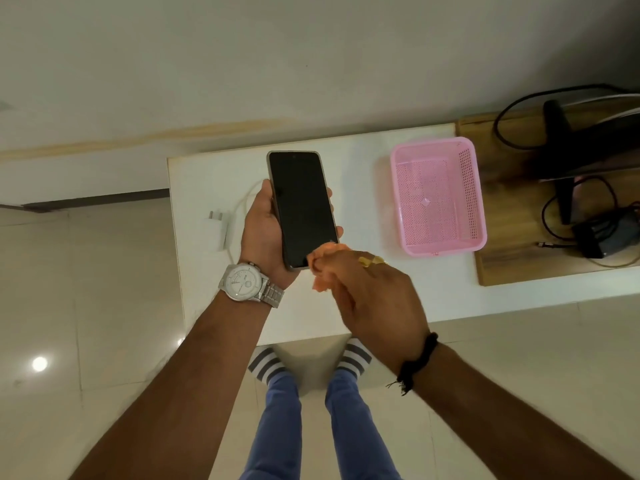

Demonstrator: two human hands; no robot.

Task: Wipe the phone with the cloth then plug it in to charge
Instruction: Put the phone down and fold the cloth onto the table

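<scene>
My left hand [262, 233] holds a black phone [301, 202] above the white table, screen up and dark. A bunched orange cloth [323, 263] is gripped in my right hand [377, 303] and touches the phone's lower right corner. A white charger plug [215, 233] lies on the table left of my left hand. Its white cable [242, 199] curves up and passes behind the hand, so its free end is hidden.
A pink plastic basket [478, 195], with nothing in it, stands on the white table [363, 306] to the right of the phone. Further right a wooden board [512, 268] carries a black monitor stand [561, 161], black cables and an adapter [599, 240]. The wall runs behind.
</scene>
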